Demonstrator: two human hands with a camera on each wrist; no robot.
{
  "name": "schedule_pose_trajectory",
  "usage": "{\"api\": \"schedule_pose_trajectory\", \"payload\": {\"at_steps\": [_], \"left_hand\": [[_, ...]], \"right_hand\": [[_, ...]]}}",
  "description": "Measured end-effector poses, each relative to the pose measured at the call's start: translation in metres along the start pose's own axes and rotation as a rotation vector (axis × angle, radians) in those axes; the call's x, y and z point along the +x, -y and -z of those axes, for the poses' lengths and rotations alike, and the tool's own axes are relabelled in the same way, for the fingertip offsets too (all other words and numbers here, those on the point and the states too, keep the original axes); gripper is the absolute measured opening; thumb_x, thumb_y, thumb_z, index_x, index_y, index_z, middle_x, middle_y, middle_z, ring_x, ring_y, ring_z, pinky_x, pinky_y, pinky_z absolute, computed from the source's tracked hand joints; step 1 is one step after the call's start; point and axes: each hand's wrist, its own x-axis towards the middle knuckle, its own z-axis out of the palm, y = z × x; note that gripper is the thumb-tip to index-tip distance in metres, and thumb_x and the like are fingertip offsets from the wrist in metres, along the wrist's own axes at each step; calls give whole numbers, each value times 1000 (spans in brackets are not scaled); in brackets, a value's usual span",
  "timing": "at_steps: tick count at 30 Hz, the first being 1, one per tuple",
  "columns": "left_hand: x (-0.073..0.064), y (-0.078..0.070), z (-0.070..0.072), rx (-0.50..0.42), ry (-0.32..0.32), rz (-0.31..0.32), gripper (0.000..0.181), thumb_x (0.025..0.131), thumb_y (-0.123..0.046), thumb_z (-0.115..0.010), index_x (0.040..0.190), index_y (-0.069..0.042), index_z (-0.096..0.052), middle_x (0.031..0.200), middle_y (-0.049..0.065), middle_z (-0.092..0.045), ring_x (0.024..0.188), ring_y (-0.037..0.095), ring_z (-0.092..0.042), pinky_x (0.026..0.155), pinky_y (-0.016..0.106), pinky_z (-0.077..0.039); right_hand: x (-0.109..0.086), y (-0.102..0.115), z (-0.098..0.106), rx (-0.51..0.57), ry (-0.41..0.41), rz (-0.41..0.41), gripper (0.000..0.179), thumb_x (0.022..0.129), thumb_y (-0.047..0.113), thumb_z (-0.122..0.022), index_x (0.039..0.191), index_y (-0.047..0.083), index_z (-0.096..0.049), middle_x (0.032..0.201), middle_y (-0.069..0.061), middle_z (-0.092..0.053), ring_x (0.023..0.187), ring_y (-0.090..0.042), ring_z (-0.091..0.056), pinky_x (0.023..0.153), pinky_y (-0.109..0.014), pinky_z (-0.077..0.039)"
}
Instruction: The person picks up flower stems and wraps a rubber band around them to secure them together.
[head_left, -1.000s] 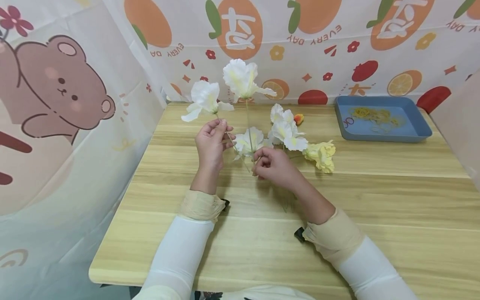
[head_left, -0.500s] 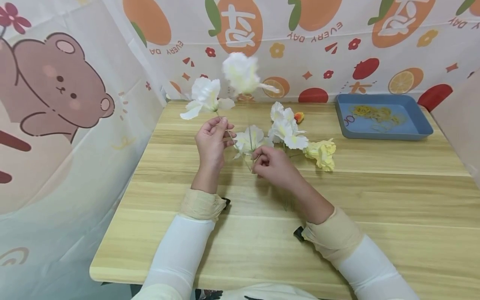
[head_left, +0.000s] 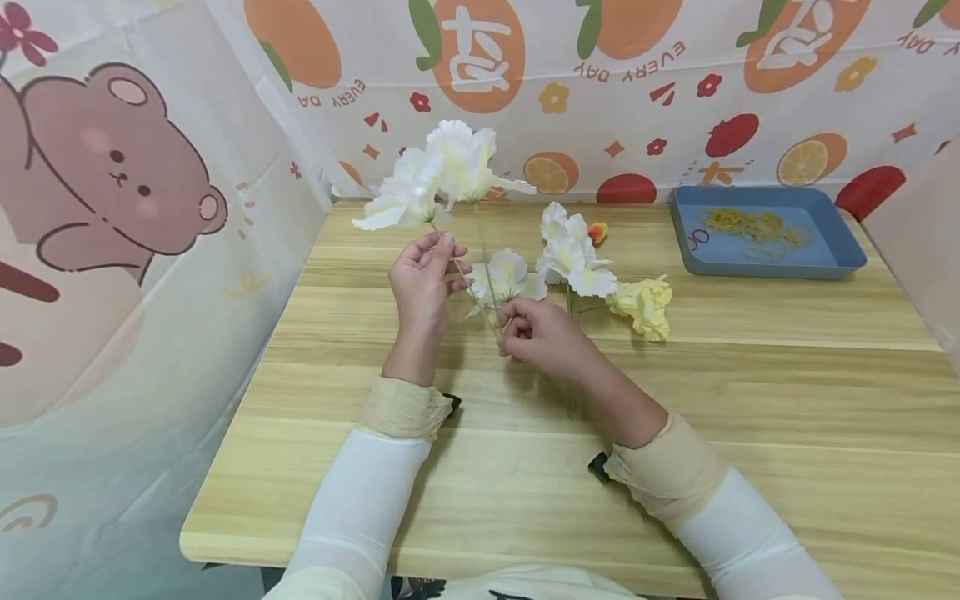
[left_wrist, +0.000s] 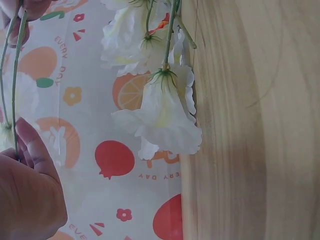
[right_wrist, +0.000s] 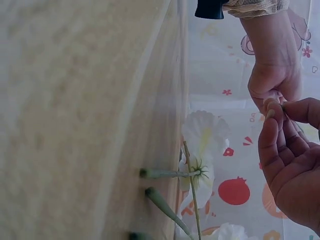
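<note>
My left hand [head_left: 422,279] pinches the thin green stem of a white artificial flower [head_left: 401,187] just below its bloom. In my right hand [head_left: 546,333], thumb and fingers pinch the low part of another stem, whose white flower [head_left: 465,158] stands upright and overlaps the first bloom in the head view. Both stems come close together at the right fingertips. Seen from the left wrist, the two stems [left_wrist: 16,75] run nearly side by side between the hands. Behind the hands, a white flower [head_left: 508,277] lies on the table.
More white flowers [head_left: 576,260], a yellow flower [head_left: 645,308] and a small orange-red bloom [head_left: 597,233] lie right of centre on the wooden table [head_left: 750,400]. A blue tray [head_left: 772,268] with yellow rubber bands [head_left: 750,223] stands at the back right, near the printed cloth.
The flower in my right hand has tipped left, its bloom now overlapping the other one. My right hand has shifted slightly left; the left hand has stayed nearly still.
</note>
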Motion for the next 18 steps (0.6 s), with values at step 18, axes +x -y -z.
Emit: {"api": "schedule_pose_trajectory", "payload": {"at_steps": [18], "left_hand": [[-3, -2, -2, 40, 89, 47, 31, 90, -20, -74, 107, 5, -67, 87, 8, -76, 65, 18, -73, 46, 23, -58]], "right_hand": [[-1, -2, 3, -183, 35, 59, 22, 84, -1, -61, 106, 3, -63, 70, -8, -66, 58, -11, -54, 51, -20, -43]]}}
